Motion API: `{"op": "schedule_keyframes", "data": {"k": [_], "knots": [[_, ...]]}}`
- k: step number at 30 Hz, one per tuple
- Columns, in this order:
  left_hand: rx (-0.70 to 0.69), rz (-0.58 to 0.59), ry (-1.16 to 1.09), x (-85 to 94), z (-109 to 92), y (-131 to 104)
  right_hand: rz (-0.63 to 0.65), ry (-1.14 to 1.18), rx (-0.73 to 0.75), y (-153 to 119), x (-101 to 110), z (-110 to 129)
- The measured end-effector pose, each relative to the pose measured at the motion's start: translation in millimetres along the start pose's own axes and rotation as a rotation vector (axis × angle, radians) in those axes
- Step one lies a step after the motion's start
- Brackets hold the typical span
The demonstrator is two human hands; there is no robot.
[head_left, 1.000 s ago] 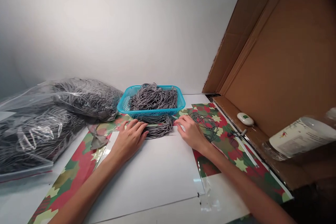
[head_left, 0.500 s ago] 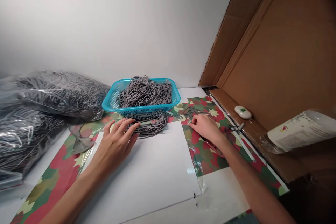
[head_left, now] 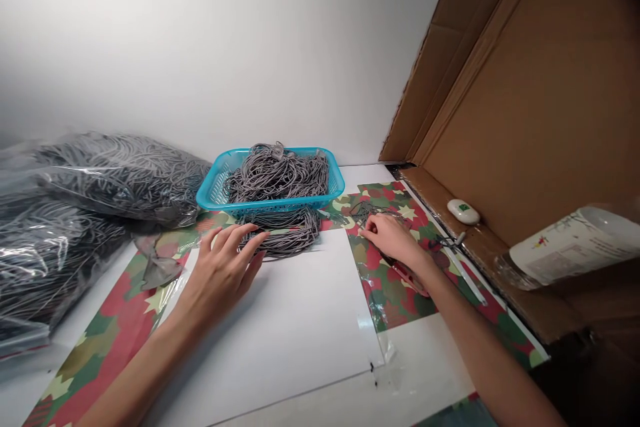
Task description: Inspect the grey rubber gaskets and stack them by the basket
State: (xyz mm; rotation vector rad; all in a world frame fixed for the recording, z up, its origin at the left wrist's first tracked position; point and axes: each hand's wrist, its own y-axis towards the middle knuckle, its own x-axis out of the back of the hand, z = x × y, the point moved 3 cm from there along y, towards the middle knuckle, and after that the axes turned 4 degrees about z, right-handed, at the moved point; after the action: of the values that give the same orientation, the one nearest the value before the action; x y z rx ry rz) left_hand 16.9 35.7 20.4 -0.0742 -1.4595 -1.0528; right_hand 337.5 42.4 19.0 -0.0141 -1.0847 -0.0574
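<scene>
My left hand (head_left: 225, 267) is spread with its fingers apart, over the edge of the white sheet (head_left: 300, 307). Its fingertips are beside a bundle of grey cords (head_left: 295, 237) lying in front of the blue basket (head_left: 210, 197). More grey cords (head_left: 275, 177) are heaped in that basket. At the right, my right hand (head_left: 387, 235) has its thumb and fingertips pinched together, and what lies between them is too small to name. Just behind it, a small tangle of thin cords (head_left: 367, 210) rests on the patterned paper. A reddish tool (head_left: 407, 278) lies partly under my right wrist.
Clear plastic bags of grey cords (head_left: 120, 180) fill the left side. Cardboard (head_left: 540, 100) stands along the right, with a white oval object (head_left: 463, 211) and a tilted labelled container (head_left: 570, 247) beside it. A white stick (head_left: 465, 273) lies near the right edge.
The view has shifted slightly. My right hand stays in nearly the same place, its pinched fingertips turned a little. My left hand remains spread beside the cords.
</scene>
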Motion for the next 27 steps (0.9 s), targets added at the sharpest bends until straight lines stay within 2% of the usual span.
{"op": "schedule_keyframes", "data": {"k": [3, 6, 10, 14, 18, 21, 24, 27], "knots": [[-0.009, 0.001, 0.018, -1.3, 0, -1, -0.031, 0.103, 0.010, 4, -2, -4], [0.019, 0.007, -0.015, -2.8, 2, -2, -0.100, 0.259, -0.010, 12, 5, -8], [0.049, 0.016, -0.033, -2.3, 3, -3, -0.222, 0.509, 0.004, 23, 25, -6], [-0.004, -0.018, 0.037, 3.3, 1, -2, -0.354, 0.640, 0.079, 29, 55, 4], [-0.026, -0.032, 0.067, 8.6, -1, -1, -0.496, 0.626, 0.161, 32, 88, 20], [-0.006, -0.021, 0.057, 10.5, -1, -1, -0.672, 0.500, 0.280, 29, 108, 34], [-0.007, -0.024, 0.056, 11.4, -2, -1, -0.858, 0.346, 0.429, 22, 119, 47], [-0.025, -0.038, 0.065, 10.8, -4, 1, -0.981, 0.326, 0.517, 18, 125, 53]]}}
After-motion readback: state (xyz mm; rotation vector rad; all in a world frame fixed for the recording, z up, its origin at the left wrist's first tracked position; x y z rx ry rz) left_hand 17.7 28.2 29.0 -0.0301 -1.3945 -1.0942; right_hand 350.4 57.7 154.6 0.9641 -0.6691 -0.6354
